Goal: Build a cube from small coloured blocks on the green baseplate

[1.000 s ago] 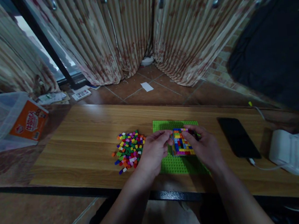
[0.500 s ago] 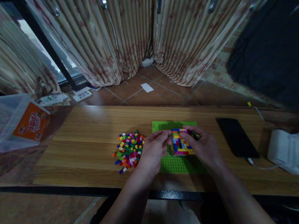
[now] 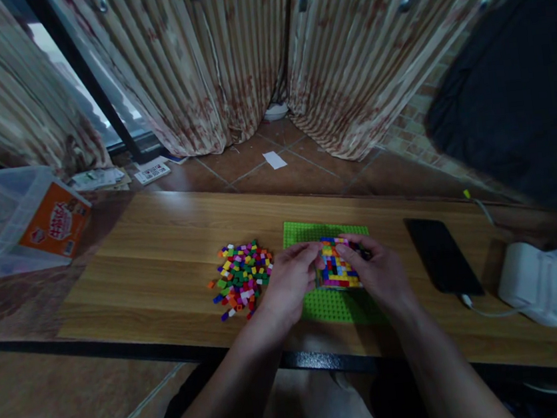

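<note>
Though the right hand (image 3: 379, 266) clasps the brick block (image 3: 336, 272), whether the left hand (image 3: 290, 273) pinches anything is hidden.

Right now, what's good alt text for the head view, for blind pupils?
A right hand grips a multicoloured brick block over a green studded baseplate, the left hand at its edge. Loose bricks lie left on the wooden table, a black phone-like device right.

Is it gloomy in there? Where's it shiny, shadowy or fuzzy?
All in the head view: the room is dim, with brighter light at the glass pane; a pale glare lies on the wooden table near its far left corner; a shadow darkens the green baseplate near the right hand; the loose bricks look slightly soft.
</note>
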A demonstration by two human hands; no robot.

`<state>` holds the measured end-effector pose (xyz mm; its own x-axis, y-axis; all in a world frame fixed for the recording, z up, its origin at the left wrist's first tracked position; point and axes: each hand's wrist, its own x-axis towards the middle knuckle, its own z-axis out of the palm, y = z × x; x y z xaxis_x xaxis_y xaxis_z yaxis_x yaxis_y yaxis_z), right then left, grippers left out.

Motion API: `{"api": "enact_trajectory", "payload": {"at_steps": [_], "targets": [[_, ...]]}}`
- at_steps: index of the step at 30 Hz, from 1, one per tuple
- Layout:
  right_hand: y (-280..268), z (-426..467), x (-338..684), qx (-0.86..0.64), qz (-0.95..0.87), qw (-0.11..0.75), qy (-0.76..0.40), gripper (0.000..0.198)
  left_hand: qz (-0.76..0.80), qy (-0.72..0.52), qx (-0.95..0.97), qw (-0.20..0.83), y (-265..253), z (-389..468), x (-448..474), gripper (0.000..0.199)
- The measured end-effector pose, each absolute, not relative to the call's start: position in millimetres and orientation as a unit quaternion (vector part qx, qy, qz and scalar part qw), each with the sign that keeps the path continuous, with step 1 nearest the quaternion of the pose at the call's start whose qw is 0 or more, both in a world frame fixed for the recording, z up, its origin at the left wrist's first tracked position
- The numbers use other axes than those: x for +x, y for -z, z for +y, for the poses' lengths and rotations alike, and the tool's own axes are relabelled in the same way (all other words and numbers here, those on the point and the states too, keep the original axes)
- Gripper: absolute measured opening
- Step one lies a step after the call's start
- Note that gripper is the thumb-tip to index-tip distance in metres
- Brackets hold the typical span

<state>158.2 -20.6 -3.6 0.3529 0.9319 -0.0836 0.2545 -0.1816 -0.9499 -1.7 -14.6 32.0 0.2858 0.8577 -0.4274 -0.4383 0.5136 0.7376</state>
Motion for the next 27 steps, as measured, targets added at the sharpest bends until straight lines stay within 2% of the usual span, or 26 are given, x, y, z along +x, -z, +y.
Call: {"api": "enact_trajectory", "payload": {"at_steps": [20, 27], "targets": [[4, -20, 154, -0.681, -0.47, 0.458, -0.324, 0.048, 0.408, -0.426, 0.202, 0.782, -24, -13, 5, 0.011], [4, -20, 158, -0.663, -0.452, 0.459, -0.38, 0.049, 0.363, -0.439, 0.153, 0.807, -22, -12, 0, 0.01]]}}
